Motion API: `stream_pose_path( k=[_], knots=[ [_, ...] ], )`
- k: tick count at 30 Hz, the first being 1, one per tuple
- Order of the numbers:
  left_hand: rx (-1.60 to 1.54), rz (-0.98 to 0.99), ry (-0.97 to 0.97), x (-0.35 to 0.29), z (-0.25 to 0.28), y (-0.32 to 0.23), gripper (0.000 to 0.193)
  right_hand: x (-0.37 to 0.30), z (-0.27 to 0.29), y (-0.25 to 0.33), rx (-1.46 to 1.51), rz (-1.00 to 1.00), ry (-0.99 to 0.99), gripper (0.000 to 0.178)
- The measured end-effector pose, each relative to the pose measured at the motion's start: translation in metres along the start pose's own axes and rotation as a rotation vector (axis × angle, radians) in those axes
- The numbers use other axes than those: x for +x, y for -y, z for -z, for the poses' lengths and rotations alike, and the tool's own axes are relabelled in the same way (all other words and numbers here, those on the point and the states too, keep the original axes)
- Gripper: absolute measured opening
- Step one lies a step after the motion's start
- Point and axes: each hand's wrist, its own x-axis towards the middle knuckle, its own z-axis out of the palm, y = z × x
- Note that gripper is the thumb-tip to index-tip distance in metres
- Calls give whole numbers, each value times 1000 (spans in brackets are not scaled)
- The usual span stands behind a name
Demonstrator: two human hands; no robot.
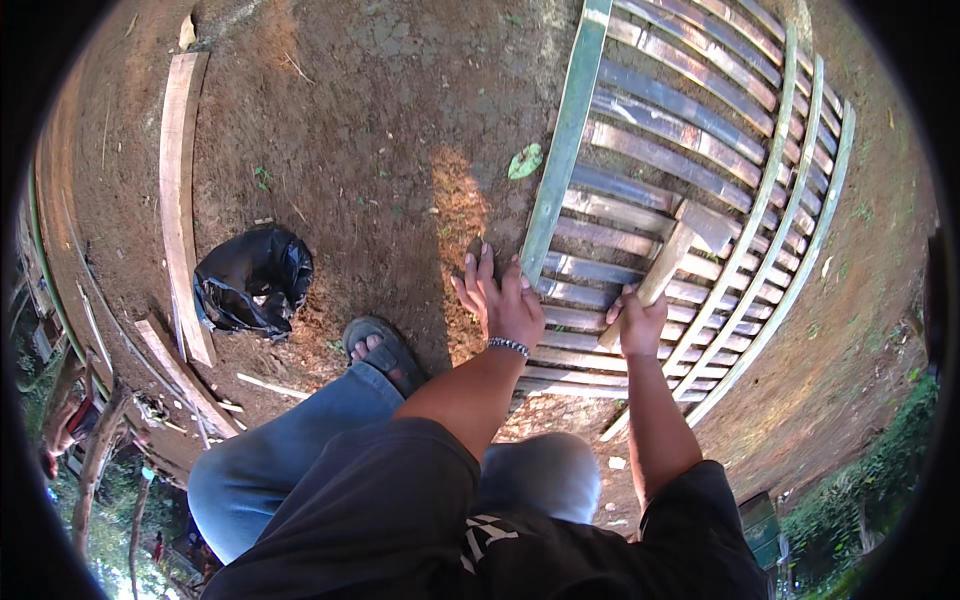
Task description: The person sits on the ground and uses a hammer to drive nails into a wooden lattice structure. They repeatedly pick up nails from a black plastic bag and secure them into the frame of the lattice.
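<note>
A slatted bamboo panel [690, 140] lies on the bare soil, its thin slats crossed by long lengthwise strips. My left hand [506, 308] rests at the near end of the panel's green edge strip [566, 150], fingers spread and pointing away from me. Around the wooden handle of a hammer [662, 262] the fingers of my right hand [640, 322] are closed. The hammer lies slanted over the slats, its blocky head [706, 226] farther from me than the grip. What lies beneath my left palm is hidden.
To the left, a black plastic bag [256, 280] sits open beside a long wooden plank [182, 180]. A shorter board [186, 375] lies nearer. My sandalled foot [384, 352] is planted between bag and panel. A green leaf [525, 161] lies beside the edge strip.
</note>
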Motion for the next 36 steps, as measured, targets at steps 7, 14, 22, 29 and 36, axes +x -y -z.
stream_pose_path(
  k=[7, 14, 22, 29, 36],
  knots=[
    [1, -23, -73, 4, 6, -9, 36, 4, 3, -1, -8, 24, 60, 13],
    [15, -19, -80, 1, 1, -5, 33, 5, 2, -1, 17, 88, 79, 17],
    [-67, 18, -100, -2, 2, -8, 31, 3, 6, 2, 5, 110, 60, 19],
    [-158, -69, -243, -2, 60, 16, 35, -9, 0, -1, -9, 125, 51, 22],
    [-173, 316, -1037, 103, 223, 91, 35, -4, 5, -19, 129, 180, -54, 21]
  ],
)
